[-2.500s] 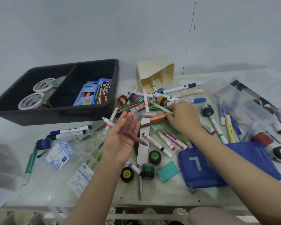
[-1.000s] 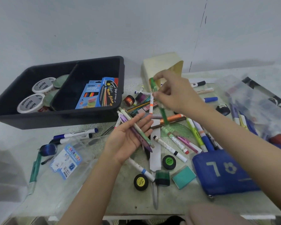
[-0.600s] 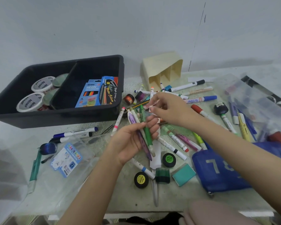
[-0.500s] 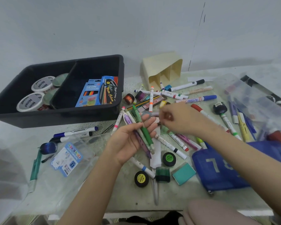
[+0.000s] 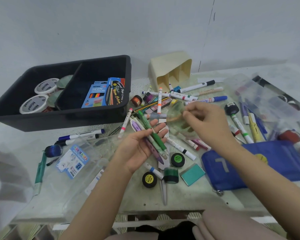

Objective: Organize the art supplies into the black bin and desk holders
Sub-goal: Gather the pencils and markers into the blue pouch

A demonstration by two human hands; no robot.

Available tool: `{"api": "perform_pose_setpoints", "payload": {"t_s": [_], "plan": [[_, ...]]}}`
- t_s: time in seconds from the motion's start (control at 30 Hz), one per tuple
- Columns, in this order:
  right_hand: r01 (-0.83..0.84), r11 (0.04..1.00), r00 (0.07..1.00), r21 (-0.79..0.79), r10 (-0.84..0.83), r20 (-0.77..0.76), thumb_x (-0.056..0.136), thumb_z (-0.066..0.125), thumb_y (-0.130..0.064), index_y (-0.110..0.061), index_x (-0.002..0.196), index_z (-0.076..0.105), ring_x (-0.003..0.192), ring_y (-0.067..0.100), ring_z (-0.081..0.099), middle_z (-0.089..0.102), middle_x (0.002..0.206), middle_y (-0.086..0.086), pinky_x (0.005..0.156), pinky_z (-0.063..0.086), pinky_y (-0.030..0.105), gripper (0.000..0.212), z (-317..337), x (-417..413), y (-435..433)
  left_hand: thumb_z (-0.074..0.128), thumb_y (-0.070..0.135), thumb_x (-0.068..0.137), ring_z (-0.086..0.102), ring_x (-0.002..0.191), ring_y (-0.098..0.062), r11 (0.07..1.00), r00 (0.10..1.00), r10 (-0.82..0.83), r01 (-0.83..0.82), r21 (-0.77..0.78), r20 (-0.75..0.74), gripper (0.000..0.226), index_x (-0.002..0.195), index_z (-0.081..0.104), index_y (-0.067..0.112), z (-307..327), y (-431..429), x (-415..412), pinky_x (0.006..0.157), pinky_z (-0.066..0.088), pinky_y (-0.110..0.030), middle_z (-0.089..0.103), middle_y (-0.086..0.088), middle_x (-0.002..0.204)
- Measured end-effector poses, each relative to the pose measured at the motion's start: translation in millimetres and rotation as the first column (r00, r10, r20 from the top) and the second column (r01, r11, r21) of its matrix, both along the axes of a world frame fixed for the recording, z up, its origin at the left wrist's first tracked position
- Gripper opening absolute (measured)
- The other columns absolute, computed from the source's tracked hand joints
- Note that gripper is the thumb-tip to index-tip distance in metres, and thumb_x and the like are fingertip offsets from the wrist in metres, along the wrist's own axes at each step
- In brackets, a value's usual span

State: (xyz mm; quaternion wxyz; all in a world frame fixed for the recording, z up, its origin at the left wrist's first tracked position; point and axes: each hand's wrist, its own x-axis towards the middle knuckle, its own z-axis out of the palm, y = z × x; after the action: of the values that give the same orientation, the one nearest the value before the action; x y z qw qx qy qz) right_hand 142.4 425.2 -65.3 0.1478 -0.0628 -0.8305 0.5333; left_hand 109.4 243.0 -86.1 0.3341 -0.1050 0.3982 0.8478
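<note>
Pens [image 5: 155, 138] lie bundled across the upturned left hand [image 5: 135, 149], thumb pinning them, probably collected for one trip to the holder [image 5: 170, 66] beyond the right hand [image 5: 208, 125]. Right hand over loose markers [image 5: 180, 97], fingertips bunched; blurred, grip contents undeterminable.

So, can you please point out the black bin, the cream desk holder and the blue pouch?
black bin [image 5: 62, 121], head view, front wall.
cream desk holder [image 5: 168, 62], head view, outer side wall, facing up.
blue pouch [image 5: 284, 156], head view, upper right fabric.
</note>
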Motion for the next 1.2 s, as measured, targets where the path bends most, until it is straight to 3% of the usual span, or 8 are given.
{"api": "perform_pose_setpoints", "payload": {"t_s": [0.1,0.3,0.43,0.5,0.57,0.67,0.97,1.2], "plan": [[-0.07,0.962,0.978,-0.265,0.118,0.17,0.089,0.059,-0.004,-0.008,0.08,0.065,0.051,0.013,0.066,0.069,0.059,0.001,0.048,0.049,0.022,0.012,10.8,12.7,-13.8,0.042,0.003,0.085,0.068,0.091,-0.027,0.998,0.999,-0.037,0.038,0.042,-0.018,0.034,0.115,0.059,-0.002,1.1,8.2,7.4,0.085,0.053,-0.043,0.067,-0.019,0.108],[-0.012,1.0,0.983,-0.016,0.015,0.183,0.083,0.069,-0.015,-0.01,0.078,0.069,0.058,0.014,0.06,0.067,0.067,0.005,0.06,0.053,0.028,0.007,-9.5,32.2,-16.7,0.053,0.019,0.081,0.071,0.081,-0.021,0.988,0.987,-0.155,0.154,-0.016,-0.051,0.029,0.104,0.066,0.007,0.1,31.7,23.5,0.065,0.059,-0.036,0.072,-0.014,0.095],[0.071,0.996,0.967,0.059,-0.083,0.242,0.084,0.068,-0.028,-0.013,0.075,0.062,0.064,0.008,0.055,0.063,0.072,0.0,0.063,0.046,0.022,0.018,-19.5,48.9,-6.7,0.043,0.012,0.095,0.07,0.086,-0.017,0.99,0.99,-0.135,0.134,-0.05,-0.028,0.023,0.105,0.064,0.012,-2.0,49.9,31.1,0.075,0.057,-0.035,0.071,-0.008,0.102],[0.083,0.993,0.918,-0.089,-0.042,0.394,0.085,0.065,-0.035,-0.008,0.083,0.062,0.077,0.019,0.065,0.068,0.083,0.009,0.074,0.055,0.035,0.028,-20.1,55.5,-2.6,0.044,0.014,0.094,0.068,0.09,-0.016,0.989,0.988,-0.135,0.13,-0.064,-0.073,0.023,0.103,0.065,0.015,-1.0,54.8,33.8,0.083,0.054,-0.036,0.072,-0.004,0.103],[0.092,0.901,0.861,-0.425,0.142,0.489,0.09,0.06,-0.034,-0.002,0.098,0.063,0.086,0.026,0.07,0.071,0.094,0.016,0.076,0.059,0.037,0.033,-14.7,65.4,2.0,0.044,0.016,0.094,0.067,0.095,-0.016,0.984,0.978,-0.168,0.159,-0.077,-0.12,0.024,0.104,0.065,0.018,2.8,60.7,37.6,0.087,0.05,-0.036,0.071,-0.001,0.107],[0.046,0.735,0.827,-0.677,0.352,0.438,0.094,0.054,-0.027,0.0,0.101,0.064,0.079,0.023,0.069,0.072,0.089,0.017,0.072,0.059,0.031,0.03,-5.6,79.1,12.2,0.042,0.021,0.095,0.068,0.095,-0.012,0.964,0.953,-0.259,0.246,-0.096,-0.155,0.026,0.108,0.064,0.021,6.6,69.2,42.4,0.079,0.052,-0.034,0.067,0.003,0.116],[-0.05,0.664,0.81,-0.746,0.464,0.359,0.092,0.05,-0.025,0.003,0.106,0.06,0.084,0.028,0.066,0.069,0.089,0.017,0.071,0.057,0.03,0.033,-0.2,111.1,45.3,0.053,0.023,0.079,0.054,0.121,-0.022,0.855,0.829,-0.515,0.481,-0.192,-0.218,0.039,0.116,0.065,0.023,10.9,93.2,53.2,0.102,0.041,-0.037,0.062,-0.004,0.127],[-0.087,0.706,0.938,-0.703,0.296,0.18,0.086,0.056,-0.012,-0.035,0.133,0.044,0.074,0.027,0.065,0.065,0.103,0.031,0.069,0.056,0.033,0.053,-1.2,130.2,56.7,0.048,0.026,0.084,0.059,0.101,-0.019,0.877,0.811,-0.48,0.429,-0.219,-0.335,0.039,0.122,0.06,0.026,13.0,107.2,61.6,0.095,0.041,-0.039,0.068,0.001,0.109]]}}
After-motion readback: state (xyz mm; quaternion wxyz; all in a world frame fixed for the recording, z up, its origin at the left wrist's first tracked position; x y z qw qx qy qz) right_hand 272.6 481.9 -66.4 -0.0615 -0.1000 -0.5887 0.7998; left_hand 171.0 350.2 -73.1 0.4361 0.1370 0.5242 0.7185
